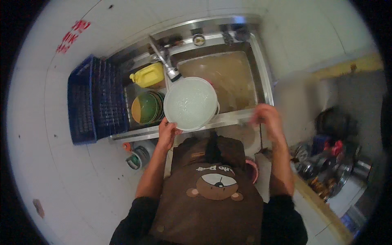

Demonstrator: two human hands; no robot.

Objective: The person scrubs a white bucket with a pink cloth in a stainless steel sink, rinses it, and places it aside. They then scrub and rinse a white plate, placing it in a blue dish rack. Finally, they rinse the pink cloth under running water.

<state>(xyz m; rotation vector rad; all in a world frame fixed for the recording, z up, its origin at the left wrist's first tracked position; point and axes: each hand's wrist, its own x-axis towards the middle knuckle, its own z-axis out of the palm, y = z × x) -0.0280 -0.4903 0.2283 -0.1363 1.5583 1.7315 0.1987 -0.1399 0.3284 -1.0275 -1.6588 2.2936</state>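
My left hand (168, 133) grips the near-left rim of a white round bowl or basin (190, 103), which is wet inside and held over the divider of a double sink (226, 118). Part of another white rim shows behind its right side. My right hand (265, 118) is blurred, raised at the sink's front right corner, away from the bowl; whether it holds anything cannot be told. Murky water (229, 79) stands in the right basin. Green-and-yellow bowls (145, 107) stand stacked on their sides in the left basin, near a yellow plastic jug (149, 75). A metal faucet (170, 69) reaches to the bowl's far edge.
A blue plastic crate (95, 101) stands at the sink's left. A small round container (199, 39) sits on the back ledge. Low at the right is a shelf (321, 208) with metal kitchenware. A pink tub (252, 171) and a grey container (141, 156) are below the sink.
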